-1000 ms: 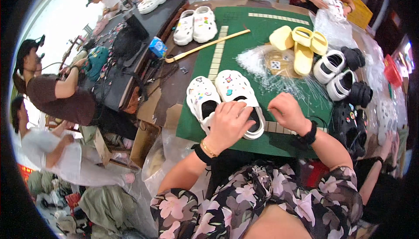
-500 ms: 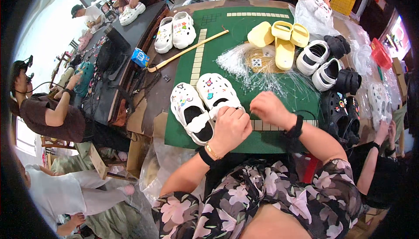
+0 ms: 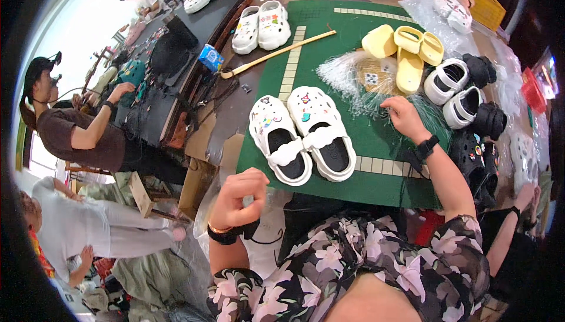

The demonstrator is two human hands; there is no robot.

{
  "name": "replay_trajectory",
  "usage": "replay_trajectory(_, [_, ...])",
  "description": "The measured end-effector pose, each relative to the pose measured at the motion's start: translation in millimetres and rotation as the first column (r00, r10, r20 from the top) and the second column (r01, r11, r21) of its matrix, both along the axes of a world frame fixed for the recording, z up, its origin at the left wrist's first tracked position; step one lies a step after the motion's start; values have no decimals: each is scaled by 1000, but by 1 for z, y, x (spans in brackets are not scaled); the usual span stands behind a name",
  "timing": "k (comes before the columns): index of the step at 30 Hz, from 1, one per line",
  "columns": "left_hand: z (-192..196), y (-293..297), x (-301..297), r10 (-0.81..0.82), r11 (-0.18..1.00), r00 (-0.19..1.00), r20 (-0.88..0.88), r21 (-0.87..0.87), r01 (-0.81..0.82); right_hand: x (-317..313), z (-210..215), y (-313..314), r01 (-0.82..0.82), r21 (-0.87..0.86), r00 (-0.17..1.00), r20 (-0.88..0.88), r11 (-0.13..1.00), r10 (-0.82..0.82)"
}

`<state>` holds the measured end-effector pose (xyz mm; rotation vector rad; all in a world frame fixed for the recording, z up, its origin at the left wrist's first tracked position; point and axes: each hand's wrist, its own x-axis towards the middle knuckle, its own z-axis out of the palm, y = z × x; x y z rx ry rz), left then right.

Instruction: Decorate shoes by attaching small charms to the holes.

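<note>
Clogs (image 3: 321, 137) are seemingly awaiting handling at the mat's (image 3: 376, 189) near edge; left hand (image 3: 238, 195) and right hand (image 3: 406, 118) are holding fingers curled, pinch unclear; grasping would mean reaching inward.

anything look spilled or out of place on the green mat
The thin, pale strands look messy: they fan loosely across the green mat next to the yellow slides, ends pointing several ways, though they may be laid out on purpose. The nearest white clogs stand neatly side by side.

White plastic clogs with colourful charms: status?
Left bare hand, right bare hand: both off white charm-studded clogs. Clogs side by side on flat green mat. Nothing covering them.
</note>
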<state>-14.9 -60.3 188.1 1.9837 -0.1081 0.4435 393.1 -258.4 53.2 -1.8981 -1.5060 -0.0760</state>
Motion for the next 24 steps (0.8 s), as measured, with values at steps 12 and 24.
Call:
replay_trajectory(12, [-40,-27,48,298,942,950,-96,190,-276,-193,77,17,-580,-110,528,-806,807,269])
replay_trajectory(24, [-59,8,30,675,735,724,-141,50,-676,-201,57,31,-597,-414,472,-874,687,-116])
